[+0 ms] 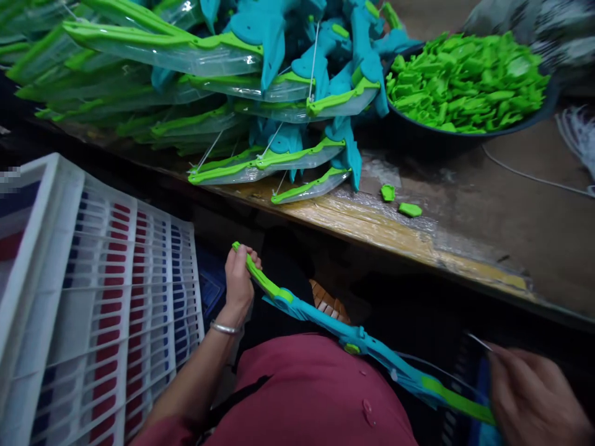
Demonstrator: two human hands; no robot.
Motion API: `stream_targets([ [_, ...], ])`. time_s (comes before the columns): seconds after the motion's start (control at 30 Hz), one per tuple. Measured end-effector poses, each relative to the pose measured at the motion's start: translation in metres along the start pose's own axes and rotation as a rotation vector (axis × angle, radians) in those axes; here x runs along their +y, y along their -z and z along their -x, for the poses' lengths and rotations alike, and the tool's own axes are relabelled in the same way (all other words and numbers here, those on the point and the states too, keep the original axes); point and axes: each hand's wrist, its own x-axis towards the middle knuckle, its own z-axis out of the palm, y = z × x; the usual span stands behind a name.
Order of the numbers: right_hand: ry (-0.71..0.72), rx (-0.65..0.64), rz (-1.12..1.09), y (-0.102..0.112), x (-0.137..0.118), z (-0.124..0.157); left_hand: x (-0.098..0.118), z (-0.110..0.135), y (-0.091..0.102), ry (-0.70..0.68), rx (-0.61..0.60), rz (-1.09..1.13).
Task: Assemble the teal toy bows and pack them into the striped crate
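Note:
A blue toy bow (320, 317) with green limb ends stretches across my lap, in front of a dark red shirt. My left hand (239, 282) is closed around its green left tip. Low on the right, my right hand (534, 387) pinches a white string (478, 341), whose short end sticks out past the fingertips. The bow's green right limb (465, 406) reaches up to this hand; whether the fingers also grip it is hidden. A thin string runs along the bow's right half.
Blue and green toy bows (223, 56) are piled on the workbench (525, 204). Beside them stands a dark basin (465, 136) of green plastic pieces, with two loose green pieces (409, 210) near the bench edge. A white slatted plastic crate (125, 297) stands at my left.

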Motion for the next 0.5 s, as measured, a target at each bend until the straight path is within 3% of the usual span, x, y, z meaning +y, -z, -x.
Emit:
stream_targets([
  [0.07, 0.132, -0.052, -0.002, -0.008, -0.044, -0.024, 0.005, 0.027, -0.015, 0.006, -0.093, 0.034],
  [0.17, 0.305, -0.151, -0.305, -0.022, -0.120, -0.066, 0.006, 0.068, -0.031, 0.005, -0.270, 0.080],
  [0.23, 0.313, -0.234, -0.532, -0.029, -0.165, -0.087, 0.004, 0.088, -0.037, -0.009, -0.393, 0.121],
  [0.3, 0.231, -0.300, -0.745, -0.034, -0.198, -0.097, 0.002, 0.099, -0.038, -0.031, -0.476, 0.163],
  [0.4, 0.162, -0.340, -0.908, -0.040, -0.222, -0.096, 0.003, 0.102, -0.036, -0.035, -0.517, 0.212],
  [0.5, 0.248, -0.326, -0.880, -0.040, -0.223, -0.086, 0.008, 0.100, -0.032, -0.005, -0.561, 0.267],
])
